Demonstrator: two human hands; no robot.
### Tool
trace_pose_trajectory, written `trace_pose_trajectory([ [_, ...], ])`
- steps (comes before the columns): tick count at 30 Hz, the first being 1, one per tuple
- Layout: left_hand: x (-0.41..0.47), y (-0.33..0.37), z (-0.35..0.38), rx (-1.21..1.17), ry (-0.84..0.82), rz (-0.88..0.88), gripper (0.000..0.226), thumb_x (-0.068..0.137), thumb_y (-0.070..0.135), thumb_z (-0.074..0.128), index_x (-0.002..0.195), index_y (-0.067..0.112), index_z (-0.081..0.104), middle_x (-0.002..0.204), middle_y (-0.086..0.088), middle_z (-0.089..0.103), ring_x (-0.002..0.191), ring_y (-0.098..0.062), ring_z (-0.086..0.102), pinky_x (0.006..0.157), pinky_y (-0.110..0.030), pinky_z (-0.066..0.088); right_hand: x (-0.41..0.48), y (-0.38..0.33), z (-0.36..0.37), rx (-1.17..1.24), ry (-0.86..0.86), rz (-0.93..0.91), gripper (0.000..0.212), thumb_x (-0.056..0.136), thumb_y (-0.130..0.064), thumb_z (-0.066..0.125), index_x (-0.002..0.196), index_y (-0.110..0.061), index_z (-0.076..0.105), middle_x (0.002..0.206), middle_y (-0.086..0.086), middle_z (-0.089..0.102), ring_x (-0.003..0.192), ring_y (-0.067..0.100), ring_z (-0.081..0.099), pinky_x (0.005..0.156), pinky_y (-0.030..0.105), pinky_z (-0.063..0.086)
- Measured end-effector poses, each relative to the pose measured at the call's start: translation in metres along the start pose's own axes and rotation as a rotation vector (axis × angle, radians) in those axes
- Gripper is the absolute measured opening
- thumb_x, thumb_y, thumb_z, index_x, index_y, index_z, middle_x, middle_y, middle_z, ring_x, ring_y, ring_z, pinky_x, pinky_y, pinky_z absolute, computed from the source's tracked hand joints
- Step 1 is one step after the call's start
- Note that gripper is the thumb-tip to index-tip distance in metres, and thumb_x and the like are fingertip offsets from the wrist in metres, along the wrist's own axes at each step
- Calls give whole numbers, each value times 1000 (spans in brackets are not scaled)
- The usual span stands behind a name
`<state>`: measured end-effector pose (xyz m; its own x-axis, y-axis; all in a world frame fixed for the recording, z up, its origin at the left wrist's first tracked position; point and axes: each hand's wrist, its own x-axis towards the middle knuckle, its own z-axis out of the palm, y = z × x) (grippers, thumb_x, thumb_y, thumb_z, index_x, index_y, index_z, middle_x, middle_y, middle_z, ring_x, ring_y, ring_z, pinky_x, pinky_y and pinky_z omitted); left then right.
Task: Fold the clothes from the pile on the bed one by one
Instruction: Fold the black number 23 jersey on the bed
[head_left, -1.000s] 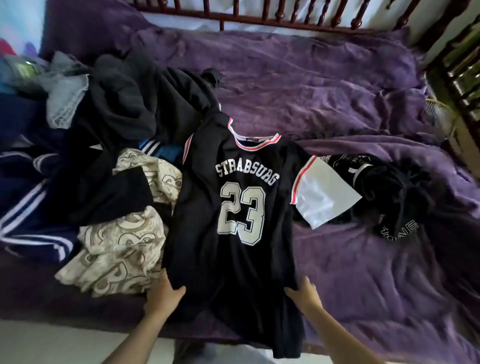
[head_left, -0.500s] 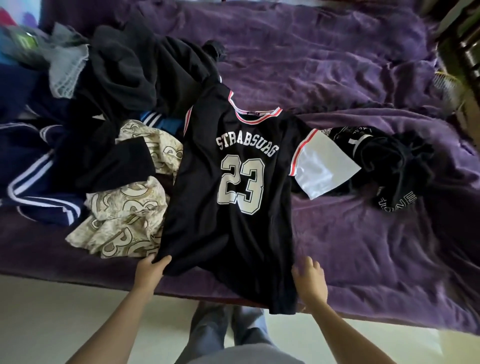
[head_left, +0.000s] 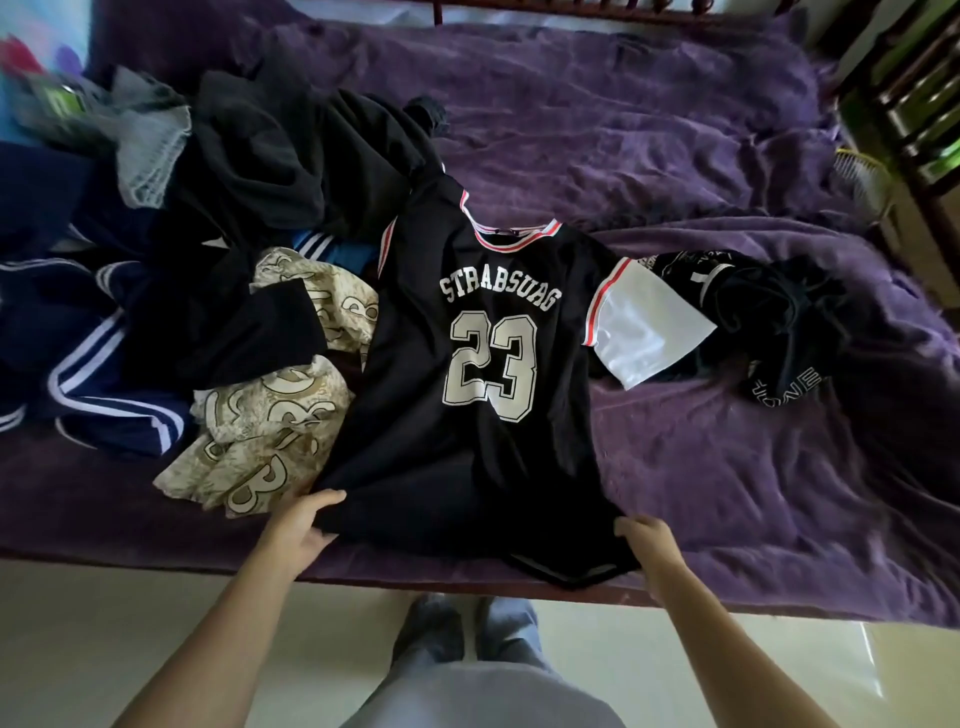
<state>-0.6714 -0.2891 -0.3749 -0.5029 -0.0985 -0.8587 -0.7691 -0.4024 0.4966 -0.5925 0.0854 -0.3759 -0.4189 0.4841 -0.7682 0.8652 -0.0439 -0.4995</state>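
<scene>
Black jersey (head_left: 483, 364) lies face-up on the bed (head_left: 727, 467) beside the pile (head_left: 208, 260), hem corners pinched in my left hand (head_left: 298, 525) and right hand (head_left: 649, 545), fingers (head_left: 324, 498) curled on cloth, presumably to draw it flat for folding.

Rumpled purple fleece blanket (head_left: 649, 130) covered the whole thing, dark wooden spindle rail (head_left: 597, 11) ran behind, pale glossy tile floor (head_left: 104, 613) below.

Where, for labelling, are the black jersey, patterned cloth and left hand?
black jersey (head_left: 467, 457): head view, front below the number
patterned cloth (head_left: 270, 441): head view, beige lower part
left hand (head_left: 297, 529): head view, back of hand
</scene>
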Motion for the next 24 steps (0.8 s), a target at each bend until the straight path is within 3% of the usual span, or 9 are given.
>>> trace_pose_trajectory([
  [4, -1, 12, -20, 78, -58, 29, 44, 81, -13, 53, 114, 17, 57, 105, -9, 65, 101, -29, 58, 96, -49, 41, -12, -4, -39, 264, -27, 53, 28, 85, 8, 42, 64, -10, 47, 60, 7, 39, 56, 20, 38, 52, 29, 37],
  [9, -3, -19, -48, 327, 20, -49, 52, 74, -22, 57, 118, 5, 54, 106, -17, 63, 96, -33, 58, 85, -42, 42, -32, 28, -45, 75, -115, 150, 26, 87, 12, 39, 81, -8, 55, 68, 10, 48, 61, 21, 45, 53, 26, 36],
  [13, 0, -32, -46, 317, 103, -135, 28, 83, 16, 67, 110, 11, 62, 99, -8, 66, 92, -26, 58, 63, -30, 35, -33, 42, -28, -236, -74, 148, 22, 80, 13, 47, 84, -7, 55, 65, 6, 42, 60, 18, 36, 54, 23, 22],
  [15, 4, -32, -44, 327, 172, -125, 28, 87, 28, 63, 109, 11, 61, 105, -10, 64, 94, -27, 56, 62, -30, 35, -28, 43, -24, -333, -30, 146, 16, 76, 15, 51, 85, 1, 54, 60, 4, 36, 54, 15, 31, 49, 21, 20],
  [19, 8, -35, -50, 488, 240, 112, 31, 89, 8, 60, 118, -4, 60, 115, -21, 62, 100, -33, 58, 74, -33, 42, -23, 45, -29, -281, 44, 197, 9, 79, 9, 60, 79, 4, 52, 58, 4, 37, 51, 16, 30, 49, 24, 22],
  [22, 4, -36, -53, 527, 237, 243, 27, 87, 3, 61, 112, -8, 62, 106, -18, 64, 98, -28, 58, 83, -34, 42, -24, 48, -31, -85, 54, 180, 9, 90, -12, 59, 92, -3, 56, 83, 11, 55, 75, 27, 50, 66, 32, 38],
  [24, 2, -38, -53, 518, 237, 290, 21, 86, 4, 63, 104, -6, 64, 94, -12, 64, 90, -24, 56, 80, -34, 41, -23, 51, -31, -22, 72, 137, 10, 94, -17, 55, 99, -8, 57, 98, 11, 56, 92, 28, 50, 77, 36, 41],
])
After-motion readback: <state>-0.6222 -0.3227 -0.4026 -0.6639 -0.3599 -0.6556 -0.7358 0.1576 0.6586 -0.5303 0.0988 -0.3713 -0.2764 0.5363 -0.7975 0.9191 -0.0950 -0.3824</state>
